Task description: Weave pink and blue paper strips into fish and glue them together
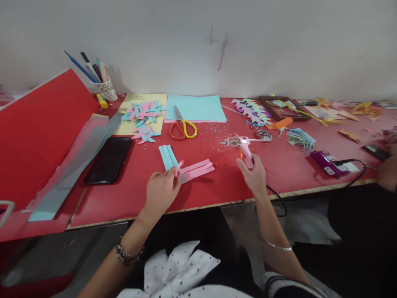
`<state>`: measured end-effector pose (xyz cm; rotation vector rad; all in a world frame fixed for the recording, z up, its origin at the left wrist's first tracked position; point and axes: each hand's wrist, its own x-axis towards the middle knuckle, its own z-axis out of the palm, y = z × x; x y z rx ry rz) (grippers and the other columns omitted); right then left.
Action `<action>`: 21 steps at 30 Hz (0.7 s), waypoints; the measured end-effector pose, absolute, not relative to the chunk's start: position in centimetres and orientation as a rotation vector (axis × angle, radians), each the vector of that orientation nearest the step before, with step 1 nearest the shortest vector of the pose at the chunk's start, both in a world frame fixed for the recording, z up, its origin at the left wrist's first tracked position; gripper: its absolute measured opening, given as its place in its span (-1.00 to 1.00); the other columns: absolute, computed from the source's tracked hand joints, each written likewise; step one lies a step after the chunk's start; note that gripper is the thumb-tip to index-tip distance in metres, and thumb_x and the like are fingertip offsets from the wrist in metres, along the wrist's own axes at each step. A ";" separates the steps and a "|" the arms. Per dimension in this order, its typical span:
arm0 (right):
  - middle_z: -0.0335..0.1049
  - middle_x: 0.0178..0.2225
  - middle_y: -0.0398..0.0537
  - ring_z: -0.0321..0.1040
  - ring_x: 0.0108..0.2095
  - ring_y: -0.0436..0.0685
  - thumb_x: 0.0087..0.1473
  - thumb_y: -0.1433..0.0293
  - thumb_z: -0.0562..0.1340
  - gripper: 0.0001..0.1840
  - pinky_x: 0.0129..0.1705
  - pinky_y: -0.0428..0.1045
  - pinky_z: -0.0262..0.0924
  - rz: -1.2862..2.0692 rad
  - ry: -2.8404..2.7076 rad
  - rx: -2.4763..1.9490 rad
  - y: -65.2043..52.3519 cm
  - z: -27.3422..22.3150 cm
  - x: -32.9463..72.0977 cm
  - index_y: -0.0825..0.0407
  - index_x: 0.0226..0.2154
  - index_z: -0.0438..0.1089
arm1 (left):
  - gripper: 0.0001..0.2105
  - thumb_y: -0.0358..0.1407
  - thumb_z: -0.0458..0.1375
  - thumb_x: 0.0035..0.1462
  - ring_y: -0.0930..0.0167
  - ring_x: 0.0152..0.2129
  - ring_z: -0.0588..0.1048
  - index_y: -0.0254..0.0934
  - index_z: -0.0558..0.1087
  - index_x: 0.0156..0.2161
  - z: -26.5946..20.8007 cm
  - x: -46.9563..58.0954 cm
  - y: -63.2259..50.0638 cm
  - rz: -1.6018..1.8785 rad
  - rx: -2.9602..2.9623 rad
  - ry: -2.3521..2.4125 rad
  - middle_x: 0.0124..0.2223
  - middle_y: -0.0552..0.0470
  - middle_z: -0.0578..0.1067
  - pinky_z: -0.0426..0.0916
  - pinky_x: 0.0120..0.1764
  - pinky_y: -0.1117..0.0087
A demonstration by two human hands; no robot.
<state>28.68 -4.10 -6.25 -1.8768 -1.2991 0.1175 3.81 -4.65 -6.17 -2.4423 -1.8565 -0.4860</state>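
My left hand (164, 188) is closed on the joined end of a piece woven from pink and blue paper strips. Its loose blue strips (168, 157) point away from me, and its pink strips (198, 169) point right. A small pink end sticks up by my fingertips. My right hand (254, 176) is wrapped round the handle of a pink glue gun (238, 142), whose nozzle points left above the table. A glue stick (257, 140) juts from its back, and a black cord runs down past my wrist.
Scissors (183, 126) lie behind the strips, near blue paper sheets (198, 108) and cut paper pieces (144, 114). A black phone (109, 160) and a red board (46, 132) are at left. A purple power socket (329, 163) sits right, near another person's hand (387, 171).
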 end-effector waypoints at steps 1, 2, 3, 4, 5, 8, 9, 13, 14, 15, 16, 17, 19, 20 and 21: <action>0.27 -0.54 -0.13 0.18 -0.51 0.06 -0.20 -0.01 0.11 -0.56 -0.44 -0.04 0.06 0.104 -1.316 -1.871 -4.5 -6.2 28.3 0.02 -0.46 0.23 | -0.76 -0.33 -0.06 0.09 0.33 -0.63 0.44 -0.31 0.47 -0.35 -6.2 3.7 -4.7 -0.491 -2.441 -1.880 -0.58 -0.02 0.51 0.20 -0.42 0.36; 0.28 -0.53 -0.12 0.20 -0.50 0.07 -0.21 -0.03 0.12 -0.55 -0.44 -0.04 0.07 0.081 -1.342 -1.866 -4.9 -6.3 27.8 0.03 -0.46 0.24 | -0.75 -0.34 -0.06 0.09 0.33 -0.62 0.44 -0.30 0.47 -0.33 -6.4 3.5 -4.8 -0.514 -2.453 -1.886 -0.55 -0.02 0.53 0.21 -0.42 0.36; 0.30 -0.51 -0.10 0.22 -0.49 0.08 -0.20 -0.04 0.12 -0.53 -0.43 -0.03 0.08 0.051 -1.377 -1.855 -5.2 -6.5 27.4 0.03 -0.44 0.26 | -0.75 -0.36 -0.07 0.09 0.34 -0.59 0.45 -0.29 0.47 -0.31 -6.5 3.3 -4.9 -0.550 -2.471 -1.881 -0.50 -0.02 0.55 0.21 -0.41 0.37; 0.33 -0.48 -0.07 0.25 -0.46 0.10 -0.19 -0.05 0.12 -0.51 -0.42 -0.02 0.10 0.020 -1.418 -1.833 -5.5 -6.7 26.9 0.03 -0.41 0.27 | -0.74 -0.37 -0.08 0.08 0.35 -0.57 0.46 -0.27 0.47 -0.29 -6.6 3.2 -5.0 -0.591 -2.489 -1.870 -0.44 -0.02 0.56 0.22 -0.40 0.38; 0.36 -0.45 -0.04 0.27 -0.43 0.12 -0.17 -0.05 0.11 -0.50 -0.40 -0.01 0.11 -0.009 -1.464 -1.802 -5.7 -6.9 26.5 0.04 -0.38 0.29 | -0.72 -0.39 -0.09 0.08 0.36 -0.55 0.47 -0.25 0.47 -0.27 -6.8 3.1 -5.0 -0.629 -2.504 -1.860 -0.40 -0.01 0.57 0.23 -0.39 0.39; 0.40 -0.35 0.05 0.31 -0.33 0.17 -0.08 -0.04 0.06 -0.47 -0.34 0.01 0.13 -0.097 -1.608 -1.732 -6.1 -7.5 25.5 0.06 -0.29 0.31 | -0.67 -0.36 -0.15 0.12 0.36 -0.56 0.46 -0.28 0.49 -0.27 -6.9 2.9 -5.2 -0.671 -2.495 -1.892 -0.43 -0.03 0.56 0.24 -0.39 0.39; 0.40 -0.34 0.06 0.31 -0.31 0.18 -0.05 -0.03 0.05 -0.47 -0.33 0.01 0.12 -0.125 -1.657 -1.736 -6.2 -7.6 25.3 0.06 -0.26 0.32 | -0.64 -0.34 -0.17 0.14 0.35 -0.57 0.46 -0.30 0.50 -0.28 -6.9 2.9 -5.2 -0.662 -2.486 -1.914 -0.48 -0.05 0.55 0.24 -0.40 0.39; 0.42 -0.31 0.06 0.30 -0.28 0.19 0.02 0.02 0.03 -0.50 -0.29 0.02 0.07 -0.205 -1.833 -1.778 -6.4 -7.7 24.6 0.07 -0.20 0.33 | -0.56 -0.31 -0.25 0.16 0.35 -0.58 0.45 -0.32 0.51 -0.29 -6.6 2.8 -5.2 -0.655 -2.494 -1.981 -0.50 -0.08 0.54 0.23 -0.47 0.41; 0.41 -0.31 0.05 0.30 -0.28 0.19 0.04 0.03 0.02 -0.50 -0.29 0.02 0.07 -0.215 -1.859 -1.778 -6.4 -7.7 24.4 0.07 -0.19 0.33 | -0.55 -0.31 -0.26 0.16 0.35 -0.57 0.45 -0.32 0.51 -0.28 -6.5 2.8 -5.2 -0.671 -2.502 -1.990 -0.49 -0.08 0.55 0.23 -0.48 0.42; 0.41 -0.31 0.05 0.30 -0.29 0.18 0.05 0.03 0.01 -0.50 -0.30 0.01 0.06 -0.226 -1.875 -1.776 -6.4 -7.6 24.3 0.07 -0.18 0.33 | -0.54 -0.31 -0.27 0.16 0.35 -0.57 0.45 -0.32 0.51 -0.28 -6.5 2.8 -5.2 -0.689 -2.506 -1.999 -0.48 -0.08 0.55 0.23 -0.48 0.42; 0.41 -0.31 0.05 0.29 -0.30 0.18 0.06 0.03 0.00 -0.49 -0.30 0.01 0.06 -0.237 -1.886 -1.775 -6.4 -7.6 24.2 0.07 -0.18 0.33 | -0.54 -0.30 -0.27 0.16 0.34 -0.56 0.45 -0.32 0.51 -0.28 -6.4 2.8 -5.2 -0.703 -2.506 -2.008 -0.47 -0.08 0.55 0.23 -0.47 0.42; 0.41 -0.32 0.05 0.29 -0.31 0.17 0.07 0.03 -0.01 -0.49 -0.31 0.01 0.06 -0.248 -1.895 -1.775 -6.4 -7.6 24.2 0.07 -0.18 0.34 | -0.53 -0.30 -0.28 0.16 0.34 -0.56 0.45 -0.32 0.51 -0.28 -6.4 2.8 -5.2 -0.708 -2.505 -2.017 -0.47 -0.08 0.55 0.24 -0.47 0.41; 0.39 -0.32 0.05 0.27 -0.32 0.16 0.08 0.04 -0.02 -0.48 -0.32 0.00 0.06 -0.263 -1.914 -1.776 -6.4 -7.5 24.1 0.08 -0.17 0.34 | -0.53 -0.30 -0.28 0.17 0.33 -0.55 0.46 -0.32 0.51 -0.26 -6.4 2.8 -5.2 -0.702 -2.507 -2.027 -0.48 -0.08 0.55 0.24 -0.46 0.40; 0.39 -0.32 0.05 0.27 -0.32 0.16 0.08 0.05 -0.02 -0.49 -0.33 0.00 0.06 -0.264 -1.928 -1.776 -6.4 -7.5 24.1 0.08 -0.16 0.34 | -0.53 -0.30 -0.28 0.17 0.33 -0.55 0.45 -0.33 0.51 -0.26 -6.4 2.8 -5.2 -0.696 -2.505 -2.031 -0.48 -0.09 0.55 0.24 -0.46 0.40; 0.38 -0.32 0.05 0.26 -0.32 0.16 0.08 0.06 -0.02 -0.49 -0.33 0.00 0.06 -0.262 -1.944 -1.777 -6.4 -7.5 24.1 0.08 -0.15 0.34 | -0.53 -0.30 -0.28 0.16 0.33 -0.56 0.45 -0.33 0.50 -0.26 -6.5 2.8 -5.2 -0.691 -2.503 -2.035 -0.49 -0.08 0.54 0.24 -0.46 0.40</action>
